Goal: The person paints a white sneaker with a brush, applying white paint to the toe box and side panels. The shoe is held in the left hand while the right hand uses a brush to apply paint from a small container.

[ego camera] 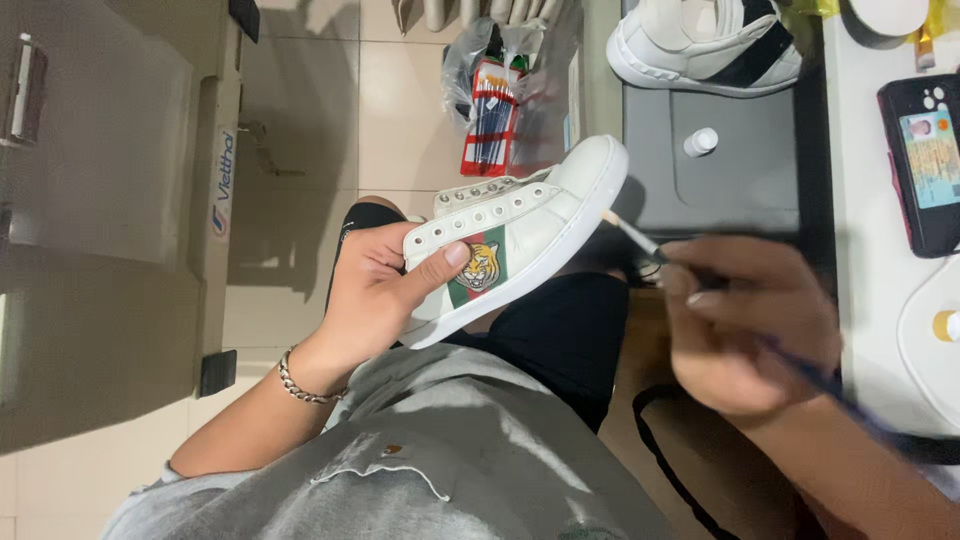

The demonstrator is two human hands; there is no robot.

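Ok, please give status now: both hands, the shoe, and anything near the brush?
Left hand grips white sneaker, thumb by tiger patch. Right hand holds thin brush, tip at the toe sole edge. Small white bottle nearby, not blocking.

The left hand grips a white sneaker; the right hand holds a thin brush beside its toe.

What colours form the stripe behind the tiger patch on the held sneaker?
Green and red, on the white sneaker in the left hand; head view.
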